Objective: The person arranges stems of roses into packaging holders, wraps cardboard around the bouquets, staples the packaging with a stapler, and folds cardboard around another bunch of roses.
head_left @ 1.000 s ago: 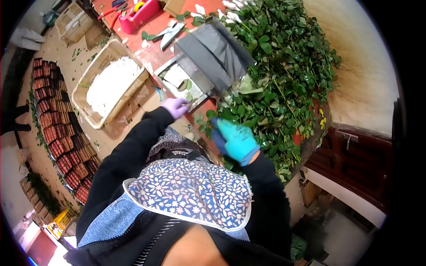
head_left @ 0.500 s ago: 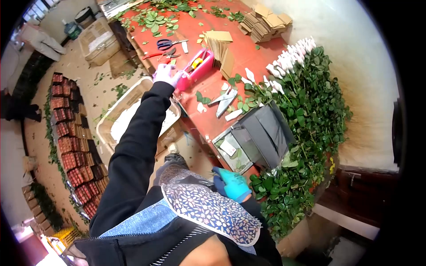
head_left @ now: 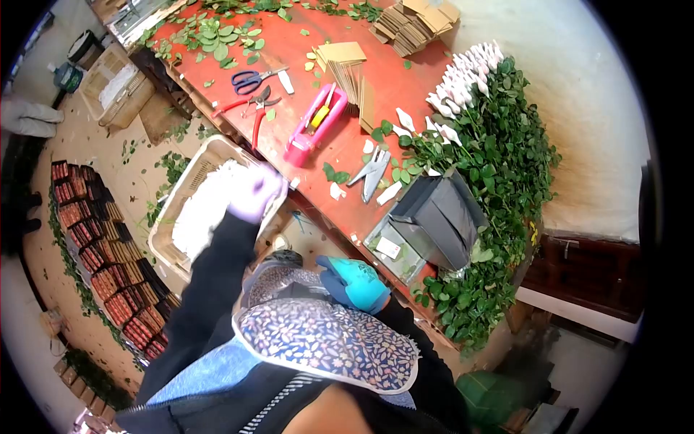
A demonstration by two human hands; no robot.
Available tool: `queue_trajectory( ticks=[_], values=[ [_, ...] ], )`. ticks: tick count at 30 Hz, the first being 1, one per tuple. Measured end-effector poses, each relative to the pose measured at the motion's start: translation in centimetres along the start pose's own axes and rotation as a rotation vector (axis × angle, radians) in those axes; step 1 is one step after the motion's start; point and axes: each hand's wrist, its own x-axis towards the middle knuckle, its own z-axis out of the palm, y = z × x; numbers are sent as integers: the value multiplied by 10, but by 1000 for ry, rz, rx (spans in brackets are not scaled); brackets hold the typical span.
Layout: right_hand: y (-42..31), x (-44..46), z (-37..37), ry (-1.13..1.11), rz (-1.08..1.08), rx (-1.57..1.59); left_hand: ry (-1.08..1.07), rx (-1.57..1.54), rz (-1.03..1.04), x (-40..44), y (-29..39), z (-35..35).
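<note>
My left hand (head_left: 259, 192), in a pale purple glove, is over the edge of a cream plastic crate (head_left: 160, 226) beside the table. Its fingers are smeared by motion and glare, so their grip does not show. White material (head_left: 202, 210) fills the crate. My right hand (head_left: 358, 282), in a teal and dark blue glove, hangs before the patterned apron (head_left: 325, 340) with its fingers loosely apart and nothing visible in them. Nearest my left hand on the table are a pink holder (head_left: 298, 148) with a yellow item inside, and red-handled pruning shears (head_left: 258, 119).
On the red table (head_left: 318, 210) lie dark-handled scissors (head_left: 247, 82), a grey stapler-like tool (head_left: 372, 173), cardboard pieces (head_left: 347, 76) and loose leaves. A dark box-like stand (head_left: 441, 220) adjoins a pile of white-capped leafy stems (head_left: 499, 166). Packed bundles (head_left: 108, 253) line the floor at left.
My left hand has drawn back from the pink holder to the crate's edge. My right hand has shifted slightly left and up in view. The camera view has turned a little.
</note>
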Motion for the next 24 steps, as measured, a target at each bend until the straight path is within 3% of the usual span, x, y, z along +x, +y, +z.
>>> queue_trajectory(
  ticks=[1, 3, 5, 7, 8, 10, 14, 17, 19, 21, 23, 24],
  values=[
    [15, 21, 10, 11, -3, 8, -18, -104, -124, -35, -6, -7],
    [57, 58, 41, 171, 218, 1130, 24, -252, -562, -76, -1, -22],
    [52, 114, 17, 128, 173, 833, 8, -232, -620, -80, -6, -31],
    [80, 163, 26, 109, 57, 1136, -11, -212, -664, -79, -14, -39],
    [73, 181, 22, 112, 55, 1135, -32, -174, -581, -80, -20, -40],
    [50, 212, 19, 225, 346, 1482, -43, -165, -482, -84, -33, -38],
    [46, 246, 37, 364, 492, 1479, -38, -74, -579, -83, -58, -36],
    [93, 254, 88, 175, 697, 1484, -61, 3, -642, -104, -104, -44],
    [102, 241, 95, 104, 626, 1526, -218, 175, -666, -121, -122, -53],
    [91, 205, 80, 112, 310, 1565, -291, -3, -863, -114, -105, -57],
    [65, 153, 55, 312, -80, 1507, -346, -181, -899, -96, -96, -44],
    [44, 125, 29, 466, -27, 1425, -432, -206, -823, -79, -77, -23]
  ],
)
